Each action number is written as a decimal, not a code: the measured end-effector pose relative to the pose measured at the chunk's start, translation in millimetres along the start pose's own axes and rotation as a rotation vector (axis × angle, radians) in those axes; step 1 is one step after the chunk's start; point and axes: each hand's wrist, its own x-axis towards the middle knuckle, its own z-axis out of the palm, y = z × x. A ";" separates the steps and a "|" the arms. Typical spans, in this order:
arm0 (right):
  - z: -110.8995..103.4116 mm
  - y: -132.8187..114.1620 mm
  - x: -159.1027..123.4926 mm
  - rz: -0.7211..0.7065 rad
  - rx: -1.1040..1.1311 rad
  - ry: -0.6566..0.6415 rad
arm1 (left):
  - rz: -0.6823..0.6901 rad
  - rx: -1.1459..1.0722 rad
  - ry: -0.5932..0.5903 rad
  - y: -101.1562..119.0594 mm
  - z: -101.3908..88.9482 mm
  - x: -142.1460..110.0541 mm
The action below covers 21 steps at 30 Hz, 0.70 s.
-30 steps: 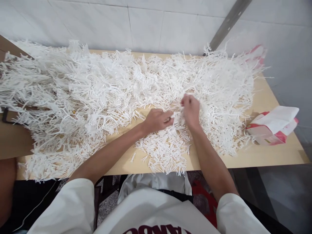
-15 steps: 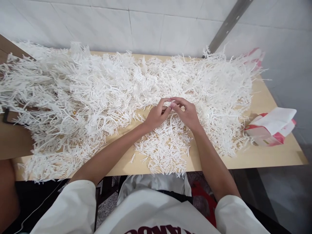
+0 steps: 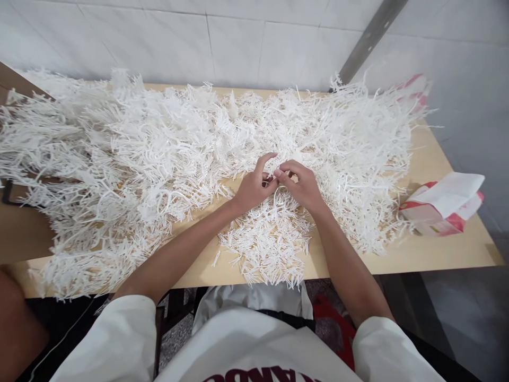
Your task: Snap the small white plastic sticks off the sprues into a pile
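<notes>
table (image 3: 437,254): light wood top, runs across the middle of the frame from the left edge to lower right, pushed up against a white tiled wall (image 3: 238,37) along the top

big white heap (image 3: 131,159): huge tangle of thin white plastic branchy pieces, covers pretty much the whole tabletop, thickest at centre left, spilling over the near edge at lower left

small pile (image 3: 270,244): flatter patch of shorter white sprigs, bottom centre of the table, right below both hands and reaching the near edge

shirt (image 3: 254,345): white, bottom of the frame; there's dark red lettering at the very bottom edge but it's cut off, can't read it

bag (image 3: 445,204): white and red bag lying on its side at the right edge of the table, well apart from the hands; any print on it is too small to make out

metal bar (image 3: 369,37): grey strip slanting up the wall, upper right

left hand (image 3: 252,185): centre frame, fingers curled, thumb and fingertips pinched on a small white piece, index finger sticking up a bit

right hand (image 3: 304,185): just beside the left, fingertips touching it, pinching the same little piece

white piece (image 3: 275,173): tiny, mostly hidden between the fingertips of both hands, held just above the small pile
</notes>
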 end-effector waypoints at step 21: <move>3.1 -4.6 -1.8 0.135 0.198 0.001 | 0.072 -0.041 0.123 -4.4 -2.9 0.5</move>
